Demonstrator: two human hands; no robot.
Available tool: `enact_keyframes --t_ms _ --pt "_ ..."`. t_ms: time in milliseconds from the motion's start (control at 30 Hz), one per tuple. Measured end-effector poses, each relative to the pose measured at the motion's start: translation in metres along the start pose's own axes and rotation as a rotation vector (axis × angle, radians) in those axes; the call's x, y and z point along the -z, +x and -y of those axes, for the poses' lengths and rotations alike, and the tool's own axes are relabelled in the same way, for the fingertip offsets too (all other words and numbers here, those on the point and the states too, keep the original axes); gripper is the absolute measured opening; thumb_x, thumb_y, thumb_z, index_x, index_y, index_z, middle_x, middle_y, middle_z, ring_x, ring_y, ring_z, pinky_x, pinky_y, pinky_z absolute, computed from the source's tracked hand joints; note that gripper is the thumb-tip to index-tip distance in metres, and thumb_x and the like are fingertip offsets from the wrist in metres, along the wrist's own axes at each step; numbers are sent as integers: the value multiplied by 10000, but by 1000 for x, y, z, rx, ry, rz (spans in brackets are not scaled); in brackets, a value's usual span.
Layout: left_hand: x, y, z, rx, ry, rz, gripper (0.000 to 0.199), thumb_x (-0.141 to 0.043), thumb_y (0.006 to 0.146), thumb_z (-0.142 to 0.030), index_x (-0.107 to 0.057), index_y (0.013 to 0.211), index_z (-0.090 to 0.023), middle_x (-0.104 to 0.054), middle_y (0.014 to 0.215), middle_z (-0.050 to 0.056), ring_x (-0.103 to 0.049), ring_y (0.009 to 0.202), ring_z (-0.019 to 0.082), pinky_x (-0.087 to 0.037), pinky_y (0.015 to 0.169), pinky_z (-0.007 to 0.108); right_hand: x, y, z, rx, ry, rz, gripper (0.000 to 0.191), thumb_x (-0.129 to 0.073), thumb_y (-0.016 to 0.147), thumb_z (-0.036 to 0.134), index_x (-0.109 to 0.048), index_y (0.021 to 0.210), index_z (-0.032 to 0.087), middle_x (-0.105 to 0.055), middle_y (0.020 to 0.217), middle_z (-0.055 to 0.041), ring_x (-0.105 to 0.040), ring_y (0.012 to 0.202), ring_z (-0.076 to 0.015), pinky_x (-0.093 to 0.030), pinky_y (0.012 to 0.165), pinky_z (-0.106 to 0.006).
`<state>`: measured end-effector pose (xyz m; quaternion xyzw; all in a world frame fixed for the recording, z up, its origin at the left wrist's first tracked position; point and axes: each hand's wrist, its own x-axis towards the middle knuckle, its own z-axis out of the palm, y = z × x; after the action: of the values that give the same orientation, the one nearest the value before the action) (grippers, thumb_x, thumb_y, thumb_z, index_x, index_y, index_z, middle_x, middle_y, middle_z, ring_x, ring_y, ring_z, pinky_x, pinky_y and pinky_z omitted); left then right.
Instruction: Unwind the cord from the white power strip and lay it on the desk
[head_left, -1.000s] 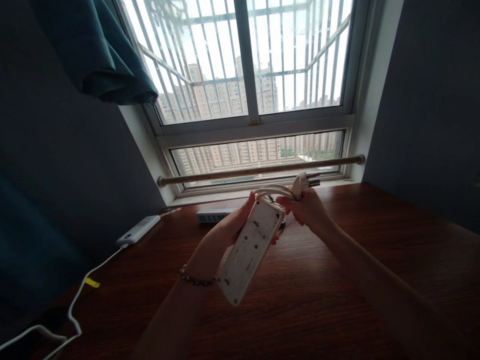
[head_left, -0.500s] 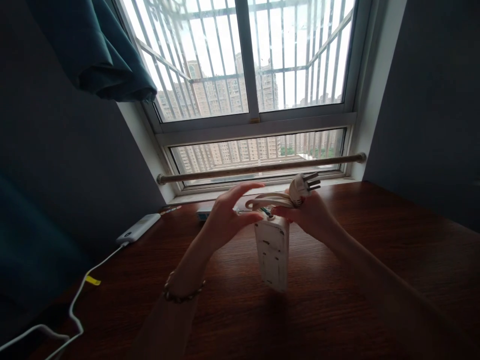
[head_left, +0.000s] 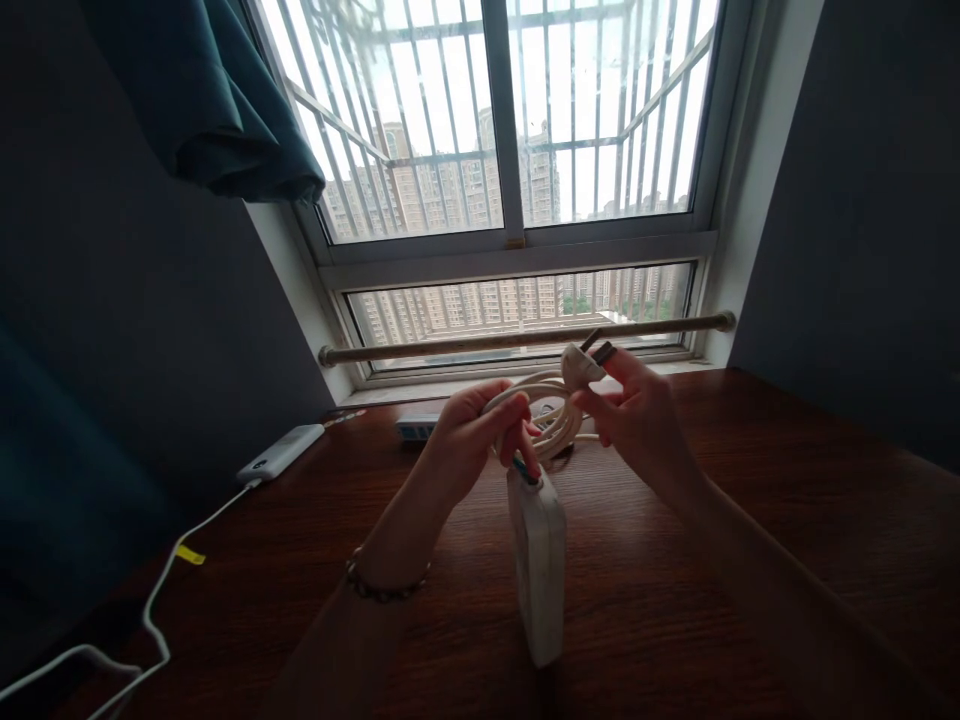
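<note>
My left hand [head_left: 480, 430] is closed around the left side of a coiled white cable [head_left: 559, 432], its fingers wrapped over the loops. My right hand [head_left: 641, 410] pinches the coil's upper right side beside the white plug [head_left: 581, 368], whose metal prongs point up and to the right. Below the coil, a white power strip [head_left: 541, 570] hangs upright on its cord end, narrow edge partly facing me. The fingertips of my left hand are close to its top, where the cord enters; whether they touch it is unclear.
A white power bank [head_left: 281, 455] with a white cable [head_left: 154, 600] and yellow tag [head_left: 190, 555] lies at the left of the brown wooden table [head_left: 660, 620]. A small blue-and-white box [head_left: 416, 428] sits behind my left hand. A window with a horizontal rod [head_left: 525, 340] stands beyond.
My left hand has closed on the cable coil. The coil has tilted to show its loops, the plug has turned, and the power strip has dropped lower and rotated edge-on.
</note>
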<state>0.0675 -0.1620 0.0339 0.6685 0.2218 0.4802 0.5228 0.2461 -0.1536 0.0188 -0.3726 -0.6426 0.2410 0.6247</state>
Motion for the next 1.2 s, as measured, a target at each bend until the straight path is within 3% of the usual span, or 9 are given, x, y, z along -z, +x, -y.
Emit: enact_keyframes --t_ms 67,133,233,333,433,533,700,867,1200 --pt "2 5 1 -49 -67 -109 284 -588 818 -351 -497 635 -154 -383 391 -88 -538 383 95 -475 609 236 5 3 1 76 -20 -156 304 -604 776 471 -578 875 185 -563 702 5 -394 382 -56 -268 357 -202" --pt "4 8 3 -78 -121 -188 286 -600 809 -351 -495 628 -155 -347 383 -100 -498 367 72 -485 681 242 10 3 4 279 -147 -232 217 -547 846 384 -579 778 181 -531 675 4 -437 475 -70 -321 442 -212" --pt "5 11 6 -100 -180 -260 288 -621 790 -361 -493 629 -159 -331 370 -106 -459 346 63 -493 656 239 14 1 12 533 -275 -72 186 -525 871 255 -586 721 162 -532 697 -13 -469 601 -89 -362 551 -228" --pt "4 10 7 -118 -196 -322 278 -623 791 -356 -503 642 -154 -324 365 -105 -435 322 54 -457 518 192 12 1 15 587 -252 192 106 -550 857 212 -627 823 147 -573 748 -20 -472 601 -74 -375 553 -209" --pt "1 9 5 -138 -189 -366 294 -627 790 -351 -500 625 -143 -315 362 -105 -405 296 42 -400 428 163 10 4 13 553 -259 350 109 -564 846 205 -651 845 139 -588 747 -22 -477 600 -70 -382 562 -201" --pt "-1 7 3 -134 -181 -365 302 -628 789 -360 -511 626 -134 -315 347 -110 -383 269 36 -400 433 165 10 7 9 492 -284 407 95 -599 821 220 -656 814 145 -580 749 -18 -474 594 -68 -382 560 -201" --pt "-1 5 6 -169 -154 -310 293 -556 851 -330 -506 632 -143 -318 340 -115 -396 255 38 -427 503 190 4 4 5 282 -374 220 237 -751 672 243 -548 742 142 -511 656 27 -448 541 -67 -361 521 -203" --pt "2 6 9 -224 -95 -289 309 -524 877 -303 -502 610 -150 -315 330 -112 -411 259 39 -410 493 187 -8 -1 3 50 -373 167 418 -779 611 364 -450 784 173 -500 614 54 -471 502 -89 -362 487 -217" --pt "-4 -3 16 -141 108 -140 235 -591 838 -309 -534 667 -159 -416 363 -103 -475 270 63 -260 326 161 -8 -6 8 -16 -412 18 525 -746 633 448 -504 986 144 -539 700 21 -529 547 -122 -394 536 -253"
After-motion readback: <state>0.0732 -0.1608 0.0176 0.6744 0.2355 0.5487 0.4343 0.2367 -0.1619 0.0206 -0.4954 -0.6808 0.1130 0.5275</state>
